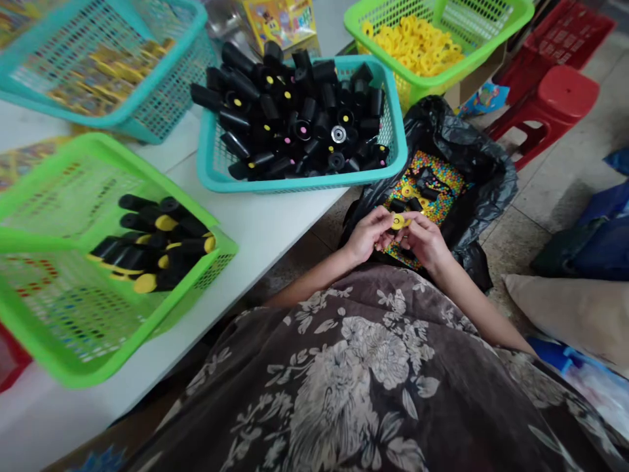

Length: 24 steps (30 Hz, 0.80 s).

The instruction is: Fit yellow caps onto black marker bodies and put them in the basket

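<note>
Between my two hands is a small round yellow piece [398,221] with a ring mark on its face. My left hand [366,236] pinches its left side. The fingers of my right hand [426,237] close on its right edge, where a yellow tab seems to stick out. What lies under it in the fingers is partly hidden. Just beyond my hands, a black plastic bag [491,157] stands open, filled with many tiny coloured beads [445,167]. Black tubes [429,193] and yellow pieces lie on the beads.
On the white table [275,226], a blue basket [295,183] is heaped with black tubes. A green basket [113,367] holds black tubes with yellow ends. Another green basket [435,82] contains yellow pieces; a teal basket [142,121] stands far left. A red stool [565,98] is at right.
</note>
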Available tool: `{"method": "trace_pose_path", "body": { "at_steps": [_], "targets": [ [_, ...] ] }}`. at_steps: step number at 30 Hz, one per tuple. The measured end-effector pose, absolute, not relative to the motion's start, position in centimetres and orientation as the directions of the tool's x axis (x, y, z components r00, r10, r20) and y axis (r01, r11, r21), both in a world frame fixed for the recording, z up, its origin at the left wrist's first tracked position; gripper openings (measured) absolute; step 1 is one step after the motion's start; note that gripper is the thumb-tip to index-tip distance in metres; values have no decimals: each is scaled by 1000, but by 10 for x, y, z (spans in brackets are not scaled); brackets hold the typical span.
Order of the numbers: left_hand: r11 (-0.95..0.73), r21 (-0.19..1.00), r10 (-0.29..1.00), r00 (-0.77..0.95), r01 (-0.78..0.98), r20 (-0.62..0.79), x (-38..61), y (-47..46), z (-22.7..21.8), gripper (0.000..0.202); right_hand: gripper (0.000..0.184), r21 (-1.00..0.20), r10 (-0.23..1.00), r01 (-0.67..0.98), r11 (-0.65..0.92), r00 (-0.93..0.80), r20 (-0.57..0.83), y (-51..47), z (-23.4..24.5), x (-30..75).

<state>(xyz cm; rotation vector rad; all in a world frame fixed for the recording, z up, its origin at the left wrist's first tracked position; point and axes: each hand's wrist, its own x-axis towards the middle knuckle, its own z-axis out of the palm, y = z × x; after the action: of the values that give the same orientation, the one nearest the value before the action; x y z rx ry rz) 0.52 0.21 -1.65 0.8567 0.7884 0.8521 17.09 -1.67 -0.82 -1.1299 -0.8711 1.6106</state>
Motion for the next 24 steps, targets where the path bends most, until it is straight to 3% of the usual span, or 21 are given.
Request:
{"method": "trace_pose_path", "body": {
  "at_steps": [7, 13, 15, 18, 20, 22, 24],
  "targets": [
    [278, 937, 883, 439, -209, -164, 7, -1, -16, 57, 38, -900, 941, -284, -331, -27, -338, -13, -10, 163],
    [331, 927, 866, 447, -177, -224, 8, -4, -23, 54, 36, -928, 946, -248, -278, 96, -309, -19, -16, 155],
    [346, 925, 858, 452, -158, -244, 6, -5, -21, 52, 39, -926, 945, -232, -297, 67, -320, -21, -17, 155],
    [352, 929, 851, 453, -117, -265, -4, -9, -9, 47, 44, -920, 933, -167, -354, -124, -337, -17, -15, 166],
    [319, 943, 877, 407, -93, -256, -20, -13, 6, 43, 47, -958, 946, -14, -287, -162, -281, -5, -13, 180],
    [211, 975, 939, 291, -65, -184, -44, -19, 24, 38, 46, -938, 984, 314, -144, -53, -169, 12, -12, 196],
    [18, 1000, 995, 95, 16, -19, -76, -26, 41, 35, 40, -703, 997, 707, -72, 48, -54, 31, -11, 208]
  ]
}}
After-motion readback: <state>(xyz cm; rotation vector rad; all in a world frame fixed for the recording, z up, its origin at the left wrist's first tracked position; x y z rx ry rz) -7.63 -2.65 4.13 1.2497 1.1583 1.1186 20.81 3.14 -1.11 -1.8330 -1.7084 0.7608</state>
